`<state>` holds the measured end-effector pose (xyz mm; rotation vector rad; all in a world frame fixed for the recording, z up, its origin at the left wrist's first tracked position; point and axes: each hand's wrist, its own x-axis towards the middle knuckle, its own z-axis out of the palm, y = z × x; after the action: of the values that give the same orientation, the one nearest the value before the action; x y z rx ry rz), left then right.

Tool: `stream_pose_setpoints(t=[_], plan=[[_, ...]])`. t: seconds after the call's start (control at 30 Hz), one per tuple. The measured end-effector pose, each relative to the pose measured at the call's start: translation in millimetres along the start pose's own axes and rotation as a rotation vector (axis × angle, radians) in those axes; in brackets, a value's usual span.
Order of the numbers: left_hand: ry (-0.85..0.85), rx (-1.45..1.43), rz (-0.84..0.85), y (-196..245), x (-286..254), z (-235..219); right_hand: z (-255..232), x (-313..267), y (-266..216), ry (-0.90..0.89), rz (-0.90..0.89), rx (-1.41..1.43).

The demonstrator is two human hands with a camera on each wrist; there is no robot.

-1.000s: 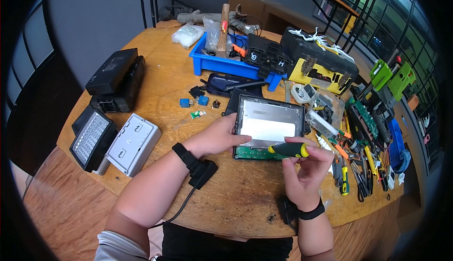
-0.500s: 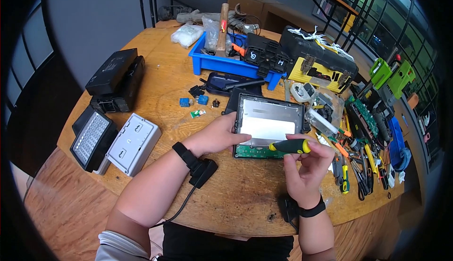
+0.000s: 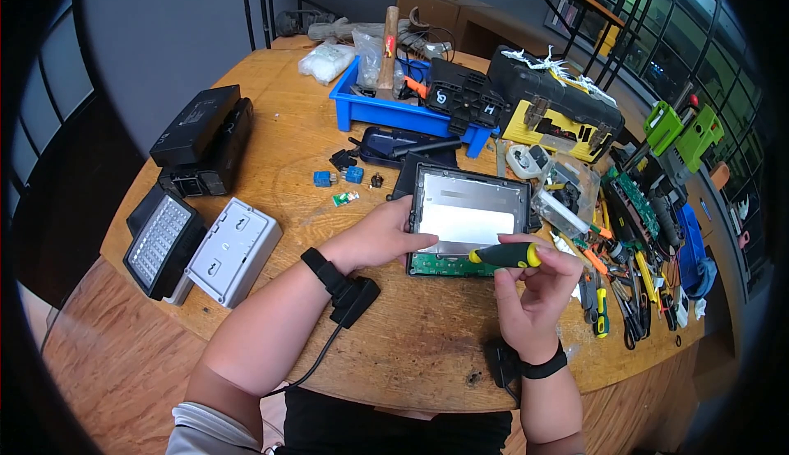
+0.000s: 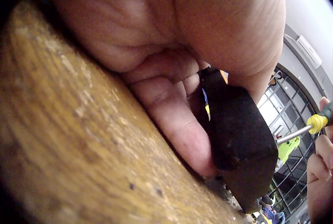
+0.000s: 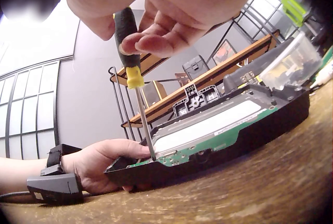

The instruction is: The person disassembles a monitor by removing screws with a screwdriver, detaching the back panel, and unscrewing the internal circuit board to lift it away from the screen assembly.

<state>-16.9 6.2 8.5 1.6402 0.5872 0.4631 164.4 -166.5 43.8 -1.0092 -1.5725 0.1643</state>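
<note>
An opened electronic device [image 3: 468, 212], a black housing with a silver metal plate and a strip of green circuit board [image 5: 223, 140], lies low over the wooden table. My left hand [image 3: 374, 235] grips its left edge, thumb on top, with the other fingers under the black housing [image 4: 242, 135] in the left wrist view. In my right hand [image 3: 536, 299] is a screwdriver [image 3: 508, 254] with a dark green and yellow handle, pinched near the handle's end. Its shaft [image 5: 144, 125] stands steeply, tip at the board's near corner by the left thumb.
Black boxes [image 3: 201, 138], an LED lamp [image 3: 164, 245] and a white casing [image 3: 233, 251] stand at left. Blue relays [image 3: 323, 179] lie behind the left hand. A blue bin [image 3: 394, 116] with a hammer [image 3: 389, 52] and a toolbox [image 3: 559, 106] are behind; several tools crowd the right.
The screwdriver handle and right fingers have shifted very slightly up and to the right. The left hand keeps its grip on the device.
</note>
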Motion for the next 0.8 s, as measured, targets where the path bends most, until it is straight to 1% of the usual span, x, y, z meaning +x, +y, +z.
stream_pose_setpoints(t=[0.33, 0.8], plan=[[-0.010, -0.006, -0.020, 8.0, -3.1, 0.7, 0.4, 0.5, -0.2, -0.001, -0.009, -0.010], [-0.009, 0.010, -0.031, 5.4, -1.5, 0.5, -0.4, -0.3, 0.2, 0.000, 0.002, -0.004]])
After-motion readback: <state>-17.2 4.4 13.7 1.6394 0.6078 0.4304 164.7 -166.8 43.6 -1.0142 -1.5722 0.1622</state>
